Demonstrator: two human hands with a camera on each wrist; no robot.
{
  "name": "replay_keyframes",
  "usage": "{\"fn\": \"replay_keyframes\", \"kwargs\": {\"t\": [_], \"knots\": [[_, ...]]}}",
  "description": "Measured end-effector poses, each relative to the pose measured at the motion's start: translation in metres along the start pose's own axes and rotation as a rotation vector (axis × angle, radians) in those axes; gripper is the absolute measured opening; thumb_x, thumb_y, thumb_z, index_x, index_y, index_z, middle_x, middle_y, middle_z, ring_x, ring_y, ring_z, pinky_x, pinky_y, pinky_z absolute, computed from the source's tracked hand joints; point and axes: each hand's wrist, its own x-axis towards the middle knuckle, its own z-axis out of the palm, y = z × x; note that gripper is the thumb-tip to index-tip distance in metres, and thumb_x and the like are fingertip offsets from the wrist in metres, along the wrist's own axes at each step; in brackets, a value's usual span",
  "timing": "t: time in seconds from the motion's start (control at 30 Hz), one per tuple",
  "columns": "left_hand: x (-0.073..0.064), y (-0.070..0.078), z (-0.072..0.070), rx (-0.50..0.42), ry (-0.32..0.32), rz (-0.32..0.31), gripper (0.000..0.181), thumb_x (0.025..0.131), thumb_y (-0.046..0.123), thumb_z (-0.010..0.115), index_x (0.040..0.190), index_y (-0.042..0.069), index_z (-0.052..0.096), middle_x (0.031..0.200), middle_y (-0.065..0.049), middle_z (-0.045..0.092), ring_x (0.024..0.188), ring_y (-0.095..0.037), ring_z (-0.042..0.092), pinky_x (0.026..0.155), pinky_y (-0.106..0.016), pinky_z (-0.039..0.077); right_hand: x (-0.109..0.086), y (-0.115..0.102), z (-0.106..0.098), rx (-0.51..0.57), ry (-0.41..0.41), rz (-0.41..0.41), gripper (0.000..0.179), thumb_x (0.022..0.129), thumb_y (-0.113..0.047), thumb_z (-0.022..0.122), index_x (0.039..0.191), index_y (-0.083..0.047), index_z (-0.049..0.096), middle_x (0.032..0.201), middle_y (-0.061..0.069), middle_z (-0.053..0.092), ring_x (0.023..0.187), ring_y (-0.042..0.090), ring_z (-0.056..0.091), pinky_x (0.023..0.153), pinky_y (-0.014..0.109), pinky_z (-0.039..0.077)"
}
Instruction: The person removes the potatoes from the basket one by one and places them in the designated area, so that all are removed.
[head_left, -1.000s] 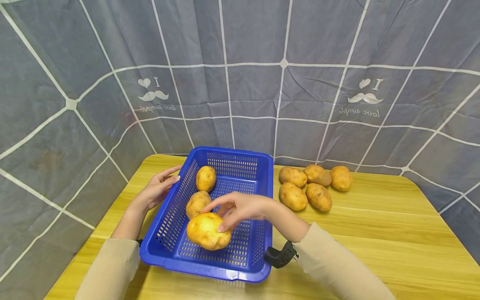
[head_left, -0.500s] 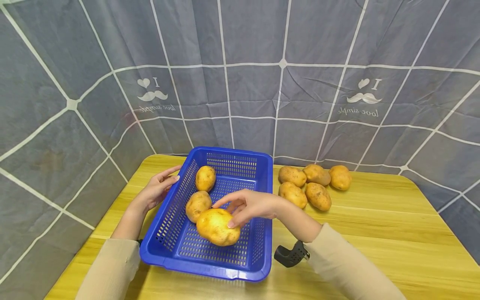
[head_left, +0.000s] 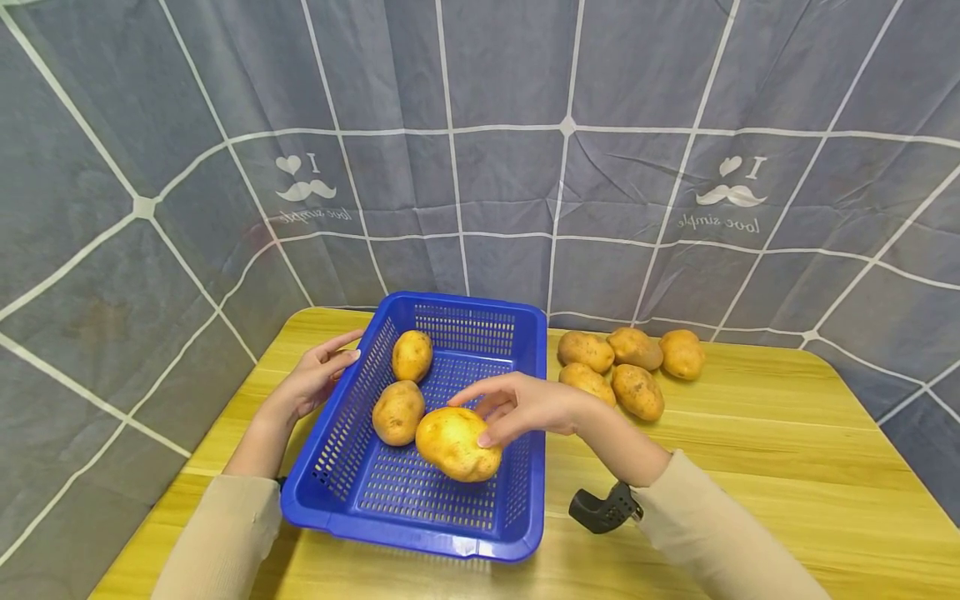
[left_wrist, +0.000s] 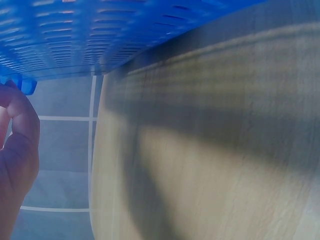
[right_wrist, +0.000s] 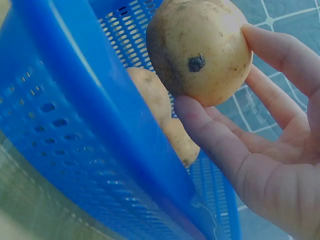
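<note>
A blue perforated plastic basket [head_left: 375, 534] stands on the table's left half. My left hand [head_left: 309, 385] holds its left rim from outside; in the left wrist view, bent fingers reach up to the basket's edge [left_wrist: 75, 35]. My right hand [head_left: 536, 407] pinches a large yellow potato [head_left: 452, 446] between thumb and fingertips, over the basket's interior. A dark spot marks this potato [right_wrist: 210, 45] in the right wrist view. Two other potatoes lie inside along the left wall, one farther back [head_left: 412, 357] and one nearer [head_left: 397, 413], close to the held one.
Several potatoes [head_left: 637, 392] sit grouped on the wooden table [head_left: 757, 450], right of the basket. My right forearm crosses the basket's right rim, with a black wrist device [head_left: 603, 507] beneath it. Grey grid-patterned curtains [head_left: 502, 183] border the back and left.
My right hand has shifted right and slightly back across the basket with the potato in its grip. The left hand and the basket have stayed where they were.
</note>
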Motion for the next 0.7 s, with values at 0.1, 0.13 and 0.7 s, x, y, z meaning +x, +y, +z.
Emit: {"fn": "replay_keyframes", "kwargs": {"t": [0.1, 0.13, 0.7], "knots": [[0.000, 0.001, 0.000, 0.001, -0.003, -0.002, 0.058, 0.097, 0.012, 0.050, 0.147, 0.003, 0.023, 0.092, 0.001, 0.064, 0.080, -0.012, 0.065, 0.069, -0.027, 0.055, -0.004, 0.001, -0.002, -0.010, 0.018, 0.000, 0.053, 0.081, -0.005, 0.069, 0.131, -0.006, 0.052, 0.115, 0.014, 0.060, 0.095, 0.022, 0.063, 0.076, 0.037, 0.054], [0.000, 0.001, 0.000, 0.001, -0.004, -0.004, 0.058, 0.097, 0.012, 0.050, 0.147, 0.003, 0.022, 0.092, 0.001, 0.064, 0.080, -0.012, 0.065, 0.069, -0.027, 0.055, -0.006, 0.002, -0.003, -0.010, 0.025, -0.002, 0.053, 0.081, -0.005, 0.069, 0.131, -0.006, 0.052, 0.114, 0.014, 0.060, 0.094, 0.022, 0.063, 0.076, 0.037, 0.054], [0.000, 0.002, 0.000, -0.013, -0.007, -0.007, 0.057, 0.097, 0.011, 0.050, 0.147, 0.003, 0.023, 0.093, 0.000, 0.064, 0.081, -0.013, 0.065, 0.070, -0.027, 0.055, -0.033, 0.012, -0.020, 0.033, 0.079, -0.034, 0.057, 0.081, -0.009, 0.071, 0.133, -0.002, 0.048, 0.109, 0.016, 0.059, 0.093, 0.025, 0.061, 0.077, 0.039, 0.054]]}}
